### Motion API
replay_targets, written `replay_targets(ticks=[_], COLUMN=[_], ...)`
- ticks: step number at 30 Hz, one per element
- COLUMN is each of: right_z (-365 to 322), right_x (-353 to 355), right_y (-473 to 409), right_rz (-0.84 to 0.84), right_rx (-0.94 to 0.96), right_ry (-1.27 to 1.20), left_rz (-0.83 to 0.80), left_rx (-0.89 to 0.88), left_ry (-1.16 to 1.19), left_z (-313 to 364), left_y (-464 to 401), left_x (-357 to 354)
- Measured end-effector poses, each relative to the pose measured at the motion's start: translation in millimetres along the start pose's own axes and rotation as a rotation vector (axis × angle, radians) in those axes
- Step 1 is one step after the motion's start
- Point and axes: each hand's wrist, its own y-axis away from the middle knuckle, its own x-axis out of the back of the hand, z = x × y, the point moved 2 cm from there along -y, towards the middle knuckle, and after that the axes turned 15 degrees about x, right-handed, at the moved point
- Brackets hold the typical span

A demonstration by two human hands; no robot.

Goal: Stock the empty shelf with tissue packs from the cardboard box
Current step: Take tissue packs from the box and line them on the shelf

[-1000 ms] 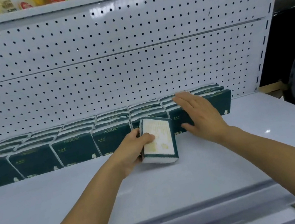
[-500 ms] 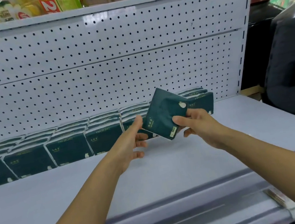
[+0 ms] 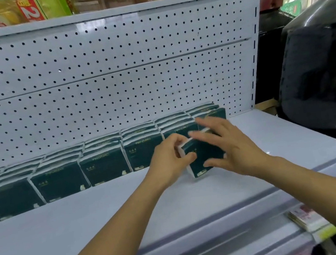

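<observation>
A dark green tissue pack (image 3: 201, 155) stands upright on the white shelf (image 3: 90, 225), just in front of the right end of a row of matching packs (image 3: 104, 167) lined against the pegboard. My left hand (image 3: 168, 162) pinches the pack's left edge with curled fingers. My right hand (image 3: 226, 146) holds its right side, thumb under the front and fingers spread over the top. The cardboard box is out of view.
The white pegboard back panel (image 3: 110, 81) rises behind the row. Snack packets (image 3: 31, 7) sit on the shelf above. A large dark rounded object (image 3: 321, 79) stands just right of the shelf. Small packets (image 3: 306, 217) lie on the lower shelf at the right.
The pack, held tilted in the air half a second ago, has come down upright onto the shelf before the row's right end. Both hands have closed in on its sides.
</observation>
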Motion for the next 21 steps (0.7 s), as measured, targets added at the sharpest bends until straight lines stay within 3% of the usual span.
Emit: replay_targets(ticks=[4,10,15,21], right_z=[18,65,99,116], right_x=[-5,-6,-18,-39], right_y=[29,50,38,15], right_rz=[-0.013,-0.053,-0.120,-0.143], right_rx=[-0.101,-0.323,-0.416,-0.399], right_ry=[0.041,0.111,0.126,0.140], left_rz=[-0.090,0.340,0.319,0.305], left_rx=[-0.025,-0.159,-0.215,-0.240], left_ry=[0.011,-0.381,-0.826,-0.954], left_z=[10,-9,-20,-22], left_y=[-10,-57,-89,-105], left_x=[-24,-7,-5,-8])
